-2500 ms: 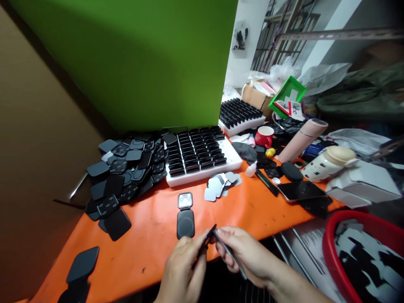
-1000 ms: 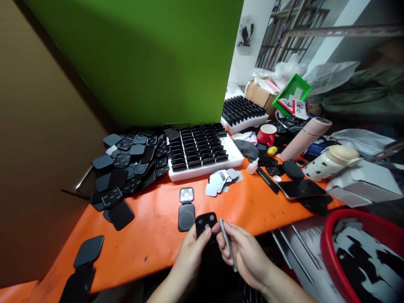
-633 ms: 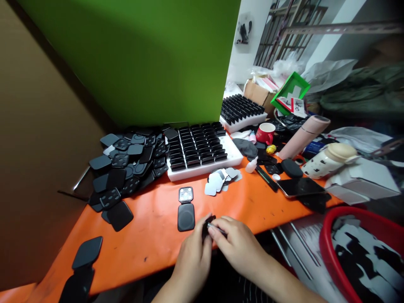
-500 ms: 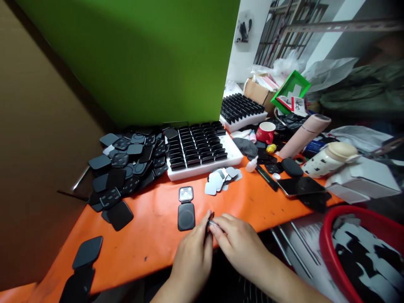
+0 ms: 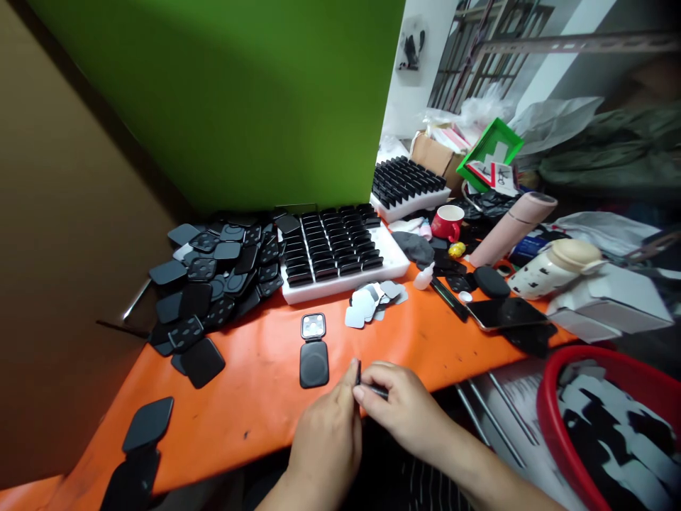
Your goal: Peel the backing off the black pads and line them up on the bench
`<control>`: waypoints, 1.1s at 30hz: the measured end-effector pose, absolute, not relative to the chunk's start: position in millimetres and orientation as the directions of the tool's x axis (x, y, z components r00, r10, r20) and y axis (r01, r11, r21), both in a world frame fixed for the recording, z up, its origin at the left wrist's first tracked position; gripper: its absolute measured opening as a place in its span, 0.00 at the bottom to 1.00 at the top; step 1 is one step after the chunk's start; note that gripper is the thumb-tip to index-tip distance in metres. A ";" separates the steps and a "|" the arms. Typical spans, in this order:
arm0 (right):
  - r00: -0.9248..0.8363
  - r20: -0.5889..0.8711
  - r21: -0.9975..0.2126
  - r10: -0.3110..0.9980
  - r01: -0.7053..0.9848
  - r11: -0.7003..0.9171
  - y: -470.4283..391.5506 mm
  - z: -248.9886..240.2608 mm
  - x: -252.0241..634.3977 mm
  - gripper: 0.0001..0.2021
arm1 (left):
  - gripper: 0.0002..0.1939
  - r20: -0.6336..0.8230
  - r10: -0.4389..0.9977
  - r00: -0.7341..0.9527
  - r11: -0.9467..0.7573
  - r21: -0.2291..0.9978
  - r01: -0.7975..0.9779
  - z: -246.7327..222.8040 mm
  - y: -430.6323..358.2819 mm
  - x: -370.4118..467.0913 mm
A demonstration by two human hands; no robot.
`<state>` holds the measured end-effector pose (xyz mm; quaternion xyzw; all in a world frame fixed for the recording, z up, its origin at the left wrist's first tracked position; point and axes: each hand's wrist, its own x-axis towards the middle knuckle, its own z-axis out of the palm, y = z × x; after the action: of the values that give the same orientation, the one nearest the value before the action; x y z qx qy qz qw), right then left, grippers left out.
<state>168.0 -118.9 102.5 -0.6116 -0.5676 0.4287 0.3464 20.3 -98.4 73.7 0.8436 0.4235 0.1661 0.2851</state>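
Near the table's front edge my left hand (image 5: 327,436) is closed around a thin black flat piece (image 5: 358,371), seen edge-on and mostly covered by the fingers. My right hand (image 5: 404,404) pinches a slim dark ridged rod (image 5: 379,390), its tip close against the piece; whether they touch is hidden. Just beyond lies an unfolded black hinged square case (image 5: 313,365), its smaller far panel showing a light face with round spots. Behind my hands is a loose pile of silvery-white square plates (image 5: 362,306).
A white foam tray (image 5: 396,259) holds rows of black cases; more cases (image 5: 202,270) are heaped left. At right stand a dropper bottle (image 5: 424,277), a red mug (image 5: 447,223), a pink flask (image 5: 511,231) and a phone (image 5: 505,312). A red tub (image 5: 550,411) sits lower right.
The black piece has turned more edge-on between my hands. My right hand's fingers have curled and the rod has swung to point more toward my palm. The table's things stay put.
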 end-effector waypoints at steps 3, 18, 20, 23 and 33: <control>-0.045 -0.175 -0.976 0.984 0.135 -0.168 -117.0 96.3 167.5 0.12 | 0.18 -0.077 0.848 0.525 -0.179 0.890 0.420 77.0 -93.3 23.9; -0.310 -0.592 -0.519 0.744 -0.559 -0.647 -130.3 92.7 160.0 0.11 | 0.12 0.113 0.895 0.431 -0.226 0.949 0.220 78.0 -94.8 9.9; -0.372 -0.602 -0.416 0.707 -0.609 -0.675 -131.2 93.2 162.4 0.09 | 0.16 0.232 0.834 0.500 -0.375 0.904 0.206 78.8 -96.8 5.5; -0.490 -0.600 -0.229 0.632 -0.652 -0.723 -132.6 93.9 164.0 0.11 | 0.22 0.334 0.747 0.574 -0.492 0.860 0.139 80.0 -97.9 -0.6; -0.478 -0.620 -0.060 0.623 -0.762 -0.644 -124.7 89.2 141.2 0.15 | 0.17 0.338 0.765 0.548 -0.503 0.845 0.180 75.9 -88.9 -14.7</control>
<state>141.2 -124.7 89.2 -0.3100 0.1127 0.8521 0.4064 -14.7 -88.9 75.9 0.7851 0.3009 0.3678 0.3973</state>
